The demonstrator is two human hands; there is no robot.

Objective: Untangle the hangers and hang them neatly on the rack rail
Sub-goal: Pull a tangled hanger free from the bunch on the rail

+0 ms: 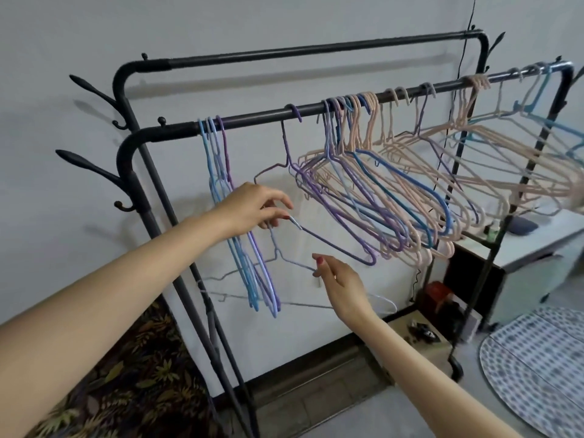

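Against the pale wall (284, 23) stood a black rack (126, 77) with two rails, the back rail (316, 49) bare and the front rail (259, 119) carrying all the hung hangers. Below lay a leaf-patterned rug (132, 368) at the left and a dotted mat (537, 368) at the right, with a white cabinet (537, 267) behind the rack's right end. On the front rail, a big tangle (395, 197) of pink, purple and blue hangers hung crowded from the middle to the right end, their bodies swung out at crossing angles. Near the rail's left end a tidy bunch (240, 248) of blue and lilac hangers hung straight down, close together. Between the two groups a single purple hanger (335, 245) hung by its hook from the rail, tilted, its low corner reaching toward the tangle. A grey hanger (297, 263) was off the rail, lower down, in front of the tidy bunch. The left hand (252, 207) pinched the hook of the grey hanger between thumb and fingertips, right where the purple hanger's bare wire end passed, the other fingers loosely curved. The right hand (341, 279) pinched the grey hanger's shoulder wire between thumb and forefinger, its remaining fingers relaxed.
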